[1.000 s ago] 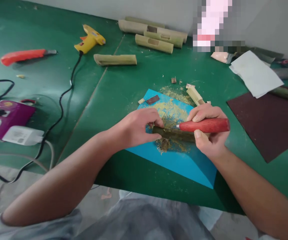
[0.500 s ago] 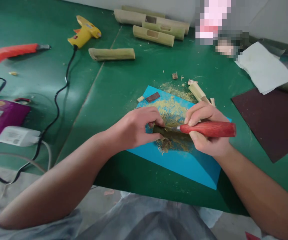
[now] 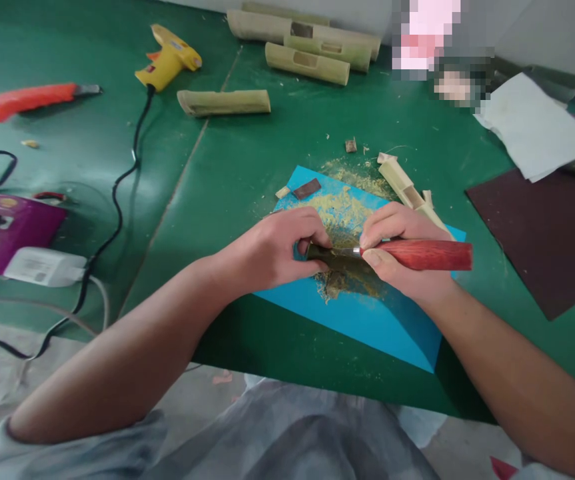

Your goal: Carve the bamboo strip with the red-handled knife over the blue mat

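Observation:
My left hand point(image 3: 277, 250) is closed on one end of a dark green bamboo piece point(image 3: 340, 260) lying over a blue sheet point(image 3: 367, 320). My right hand point(image 3: 400, 257) grips a carving knife with a red wooden handle point(image 3: 424, 255); its short metal blade rests on the top of the bamboo piece near my left thumb. Yellowish shavings point(image 3: 342, 213) cover the blue sheet behind and under the piece.
On the green table point(image 3: 92, 167) lie several cut bamboo tubes point(image 3: 307, 50), one more bamboo tube point(image 3: 224, 102), a yellow glue gun point(image 3: 167, 63) with a black cord, a red utility knife point(image 3: 32, 99), a purple box point(image 3: 7, 233), a brown sheet point(image 3: 547, 233), white paper point(image 3: 532, 127) and a pale bamboo offcut point(image 3: 407, 190).
The knife blade has slid left along the bamboo piece toward my left thumb. My left hand has kept its hold.

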Available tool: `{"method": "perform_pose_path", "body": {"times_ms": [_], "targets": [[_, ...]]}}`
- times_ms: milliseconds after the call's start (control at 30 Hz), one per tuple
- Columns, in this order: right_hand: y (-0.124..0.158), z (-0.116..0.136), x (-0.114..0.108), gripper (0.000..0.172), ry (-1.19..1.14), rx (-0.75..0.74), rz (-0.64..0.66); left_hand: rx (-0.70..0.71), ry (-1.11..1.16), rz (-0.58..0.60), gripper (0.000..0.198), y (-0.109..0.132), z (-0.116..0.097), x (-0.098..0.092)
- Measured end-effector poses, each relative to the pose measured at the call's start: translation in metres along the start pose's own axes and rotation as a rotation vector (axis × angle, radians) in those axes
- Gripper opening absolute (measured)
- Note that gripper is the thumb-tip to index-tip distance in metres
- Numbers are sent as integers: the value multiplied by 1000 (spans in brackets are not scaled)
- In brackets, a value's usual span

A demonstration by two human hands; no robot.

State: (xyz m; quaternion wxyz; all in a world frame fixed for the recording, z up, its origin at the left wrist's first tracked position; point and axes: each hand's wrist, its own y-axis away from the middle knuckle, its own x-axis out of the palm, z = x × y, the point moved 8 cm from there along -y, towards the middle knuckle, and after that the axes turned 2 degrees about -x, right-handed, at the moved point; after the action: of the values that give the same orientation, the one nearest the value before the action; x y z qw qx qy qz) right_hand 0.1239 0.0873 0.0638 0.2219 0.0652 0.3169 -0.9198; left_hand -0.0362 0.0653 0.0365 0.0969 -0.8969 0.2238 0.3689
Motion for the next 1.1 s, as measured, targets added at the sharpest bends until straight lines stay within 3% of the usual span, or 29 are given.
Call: {"method": "perform_pose_path", "body": {"times_ms": [367,1100], "targets": [[2,-2,-1,13,-17,-21,-48,6,-31,-6,9,0,0,-1],[1,-3,0,16,56,26,-23,34,-61,-19,8,2,-5,1]]}}
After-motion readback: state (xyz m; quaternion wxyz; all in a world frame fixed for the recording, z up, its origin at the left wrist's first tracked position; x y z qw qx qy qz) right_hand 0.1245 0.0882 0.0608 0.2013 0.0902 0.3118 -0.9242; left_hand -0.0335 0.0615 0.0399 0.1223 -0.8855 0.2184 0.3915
